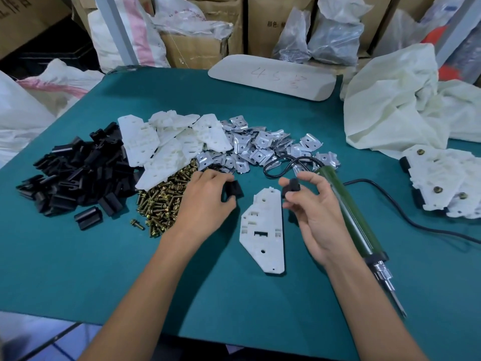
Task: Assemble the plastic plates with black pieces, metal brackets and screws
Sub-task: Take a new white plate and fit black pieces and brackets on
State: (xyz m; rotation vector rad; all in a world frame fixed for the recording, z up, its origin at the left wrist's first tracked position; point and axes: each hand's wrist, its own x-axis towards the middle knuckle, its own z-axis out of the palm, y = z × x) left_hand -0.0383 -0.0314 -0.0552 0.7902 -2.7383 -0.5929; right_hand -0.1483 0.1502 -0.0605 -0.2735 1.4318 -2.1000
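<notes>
Plate [263, 227], white moulded plastic, flat on teal-covered table [104, 269] between both hands. Left hand [205, 201] curled round small black plastic piece [233, 190]; right hand [312, 207] pinching second black piece [290, 187] just above plate's upper edge. Advised: align each piece squarely with its slot, press fully home, confirm flush seating before brackets and screws.

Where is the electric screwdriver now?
In the head view, the electric screwdriver lies on the green table just right of the right hand, bit toward the near edge.
</notes>
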